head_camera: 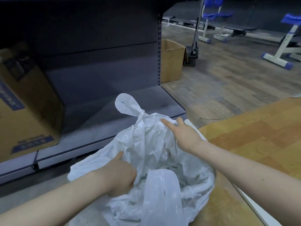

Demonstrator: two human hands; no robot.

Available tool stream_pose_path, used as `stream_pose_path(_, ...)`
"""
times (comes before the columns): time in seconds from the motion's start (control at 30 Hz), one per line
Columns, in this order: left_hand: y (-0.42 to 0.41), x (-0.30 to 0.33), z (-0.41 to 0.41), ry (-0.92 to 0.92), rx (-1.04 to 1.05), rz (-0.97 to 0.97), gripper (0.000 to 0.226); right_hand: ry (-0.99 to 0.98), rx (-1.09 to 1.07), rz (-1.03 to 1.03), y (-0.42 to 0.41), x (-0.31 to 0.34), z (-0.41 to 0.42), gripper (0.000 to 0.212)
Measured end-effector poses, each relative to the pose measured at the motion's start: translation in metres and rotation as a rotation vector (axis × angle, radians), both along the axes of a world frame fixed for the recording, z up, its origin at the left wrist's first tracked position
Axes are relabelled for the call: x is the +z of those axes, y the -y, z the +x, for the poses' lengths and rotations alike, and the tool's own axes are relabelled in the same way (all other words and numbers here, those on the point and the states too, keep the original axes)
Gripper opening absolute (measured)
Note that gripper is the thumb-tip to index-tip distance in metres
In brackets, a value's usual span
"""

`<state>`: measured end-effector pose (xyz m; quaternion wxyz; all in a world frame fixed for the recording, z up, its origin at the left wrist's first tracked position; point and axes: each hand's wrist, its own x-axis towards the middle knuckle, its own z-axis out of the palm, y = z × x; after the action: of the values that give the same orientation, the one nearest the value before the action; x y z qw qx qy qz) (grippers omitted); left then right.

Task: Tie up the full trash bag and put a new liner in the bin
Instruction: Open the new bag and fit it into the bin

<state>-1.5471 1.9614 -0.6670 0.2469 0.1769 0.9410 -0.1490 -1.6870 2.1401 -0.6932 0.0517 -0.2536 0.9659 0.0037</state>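
Left hand [121,174]: clenched on a fold of the crumpled white plastic trash bag [151,160], fingertips buried in it.
Right hand [182,133]: loose, forefinger out, touching the bag's far side.
Bag: between both hands; one handle loop [124,105] sticks up.
Bin: hidden under the plastic, probably.
Beside: wooden tabletop [254,136], grey metal shelf [101,88].

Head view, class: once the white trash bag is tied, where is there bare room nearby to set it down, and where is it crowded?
Free: the grey bottom shelf between the big cardboard box and the shelf's right end; the wood floor beyond the open box; the wooden table on the right. Crowded: around the trash bag, where the left hand and right hand work.
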Motion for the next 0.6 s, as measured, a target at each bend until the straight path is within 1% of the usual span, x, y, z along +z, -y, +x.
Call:
stream_pose_path(0.17,0.006,0.006,0.004,-0.107,0.007,0.169,0.03,-0.001,0.002,0.008,-0.002,-0.001,-0.003,0.097)
stream_pose_path(0.27,-0.001,0.015,0.005,-0.132,0.019,0.302,0.041,-0.009,0.012,0.014,-0.001,-0.002,-0.004,0.097)
stream_pose_path(0.37,-0.006,0.022,0.025,-0.145,-0.048,0.57,0.049,-0.02,0.016,0.024,-0.001,-0.003,-0.006,0.097)
stream_pose_path(0.4,0.001,0.022,0.036,-0.113,-0.069,0.645,0.051,-0.019,0.019,0.031,0.0,-0.003,-0.006,0.098)
stream_pose_path(0.43,-0.013,0.018,0.035,-0.089,-0.078,0.683,0.052,-0.017,0.021,0.037,0.0,-0.003,-0.007,0.098)
stream_pose_path(0.47,-0.033,0.014,0.027,-0.113,-0.076,0.652,0.047,-0.014,0.02,0.047,0.0,-0.004,-0.007,0.099)
stream_pose_path(0.5,-0.049,0.007,0.012,-0.289,-0.07,0.579,0.034,-0.018,0.024,0.064,0.0,-0.004,-0.007,0.099)
stream_pose_path(0.53,-0.052,0.004,0.01,-0.41,0.005,0.516,0.024,-0.021,0.021,0.072,0.0,-0.002,-0.007,0.1)
stream_pose_path(0.57,-0.06,0.011,0.007,-0.373,0.176,0.421,0.029,-0.024,0.02,0.07,0.001,-0.003,-0.006,0.1)
stream_pose_path(0.6,-0.066,-0.005,0.011,-0.386,0.163,0.484,0.039,-0.021,0.016,0.058,0.001,-0.004,-0.006,0.1)
